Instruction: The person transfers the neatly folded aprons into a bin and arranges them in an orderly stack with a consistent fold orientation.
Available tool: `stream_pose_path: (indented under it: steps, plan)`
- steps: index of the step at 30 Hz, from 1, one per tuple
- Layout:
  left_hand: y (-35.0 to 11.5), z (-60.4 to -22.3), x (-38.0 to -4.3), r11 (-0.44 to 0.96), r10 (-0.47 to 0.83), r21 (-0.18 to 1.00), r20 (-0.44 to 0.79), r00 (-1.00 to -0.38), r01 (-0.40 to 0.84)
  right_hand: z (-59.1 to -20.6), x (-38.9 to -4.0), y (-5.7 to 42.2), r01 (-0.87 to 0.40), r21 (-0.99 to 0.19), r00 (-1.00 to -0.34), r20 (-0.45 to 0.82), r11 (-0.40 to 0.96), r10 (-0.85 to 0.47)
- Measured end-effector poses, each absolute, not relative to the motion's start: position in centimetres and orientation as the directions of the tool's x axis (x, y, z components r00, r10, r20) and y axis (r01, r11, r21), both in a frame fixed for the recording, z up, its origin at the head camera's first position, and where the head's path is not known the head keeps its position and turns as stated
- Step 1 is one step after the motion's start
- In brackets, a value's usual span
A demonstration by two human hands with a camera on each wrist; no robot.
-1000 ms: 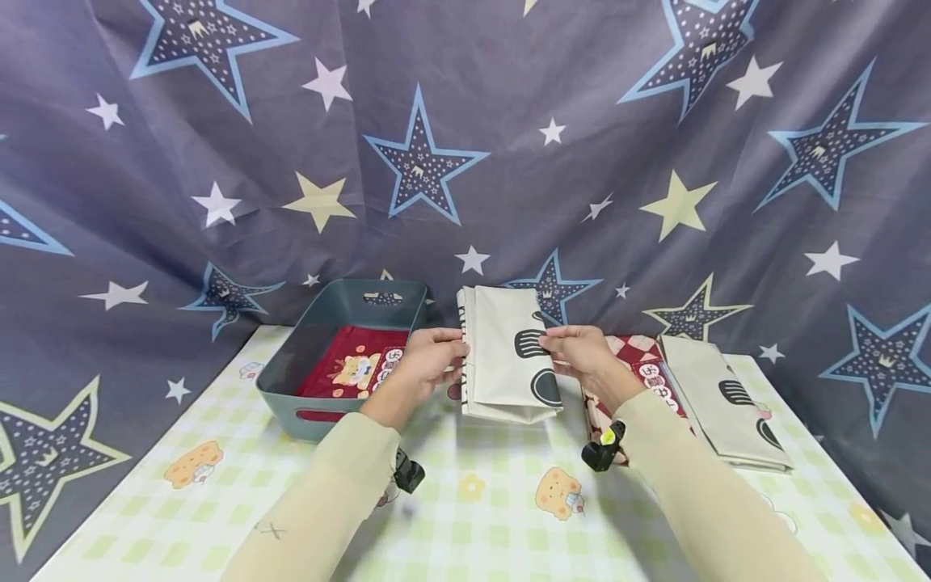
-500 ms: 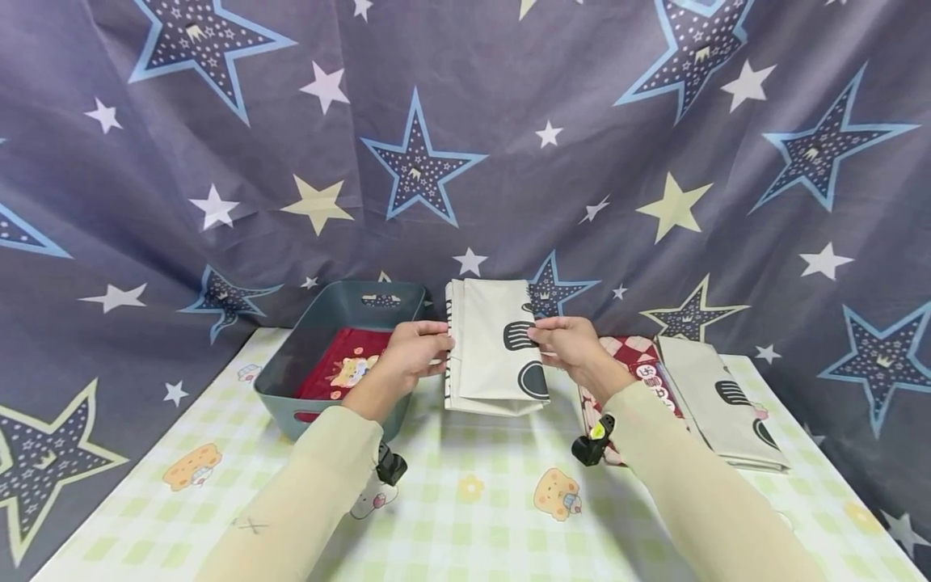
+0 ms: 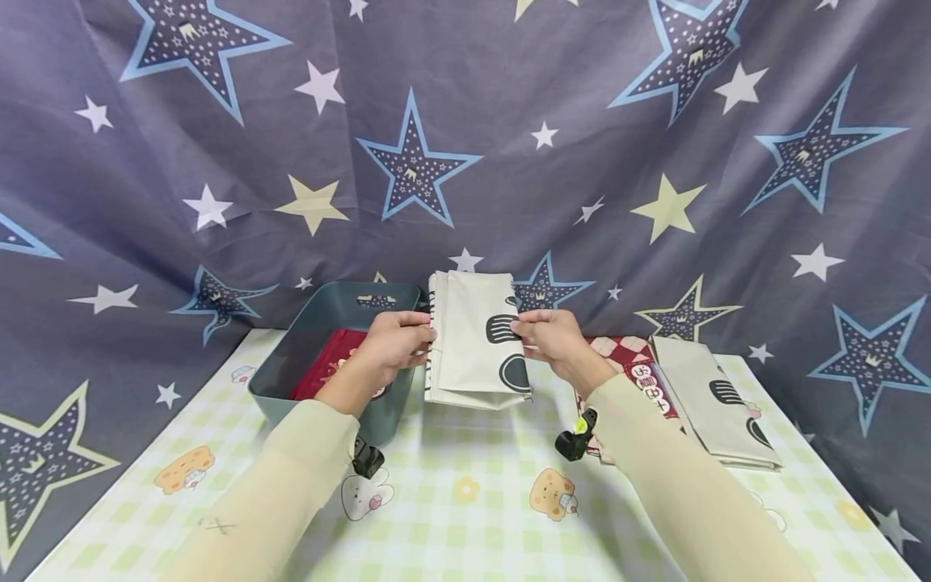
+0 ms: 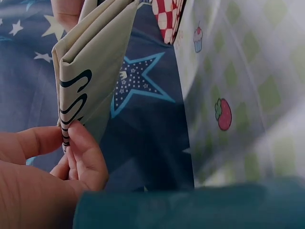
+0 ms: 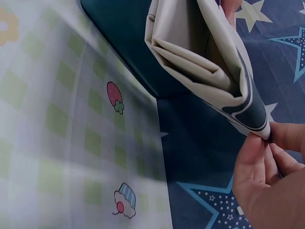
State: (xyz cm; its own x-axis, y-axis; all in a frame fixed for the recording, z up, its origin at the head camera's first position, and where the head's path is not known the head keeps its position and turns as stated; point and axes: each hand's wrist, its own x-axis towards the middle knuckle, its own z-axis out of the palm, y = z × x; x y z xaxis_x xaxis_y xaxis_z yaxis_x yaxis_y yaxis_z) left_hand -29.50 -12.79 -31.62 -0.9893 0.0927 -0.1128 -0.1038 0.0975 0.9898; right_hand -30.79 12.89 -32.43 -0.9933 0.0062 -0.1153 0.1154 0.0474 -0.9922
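A folded cream cloth (image 3: 476, 339) with dark printed shapes is held up over the table between both hands. My left hand (image 3: 393, 343) pinches its left edge between thumb and fingers; the left wrist view shows the fingertips on the striped fold of the cloth (image 4: 95, 62). At the opposite edge, my right hand (image 3: 560, 343) pinches the cloth beside a black printed shape. From the right wrist view, the layered folds of the cloth (image 5: 195, 71) gape open at the lower end. Behind my left forearm, a teal bin (image 3: 291, 388) contains a folded red cloth (image 3: 323, 364), partly hidden.
On the right lie a red-and-white checked cloth (image 3: 625, 352) and a second folded cream cloth (image 3: 716, 396), side by side. A green-checked tablecloth (image 3: 465, 533) covers the table. A dark star-patterned curtain (image 3: 465, 65) hangs along the back edge.
Both hands have moved left with the folded cream cloth, raising it slightly and bringing it nearer the teal bin. Their pinch on its two edges stays the same.
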Motion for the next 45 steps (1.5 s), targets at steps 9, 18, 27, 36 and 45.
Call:
stream_pose_path:
  steps: [9,18,27,36,45]
  plan:
    - [-14.9,-31.0,-29.6,0.153,0.091,0.986,-0.084,-0.992,-0.069,-32.0,-30.8,11.0,0.092,-0.996,-0.996,-0.092,-0.004,-0.016]
    - [-17.3,-30.2,-29.9,0.215,0.067,0.971,-0.124,-0.990,-0.107,-31.4,-31.0,8.3,0.122,-0.991,-0.992,-0.121,-0.061,-0.022]
    - [-19.7,-29.2,-30.0,0.160,0.077,0.977,-0.155,-0.985,-0.141,-30.8,-31.3,5.4,0.131,-0.982,-0.991,-0.129,-0.137,-0.028]
    - [-22.2,-28.2,-30.1,0.206,0.062,0.973,-0.118,-0.991,-0.103,-29.9,-31.1,3.0,0.129,-0.968,-0.986,-0.102,-0.215,-0.129]
    - [-24.6,-28.0,-30.5,0.293,0.031,0.952,-0.103,-0.994,-0.090,-29.8,-30.8,1.2,0.147,-0.939,-0.964,-0.066,-0.311,-0.258]
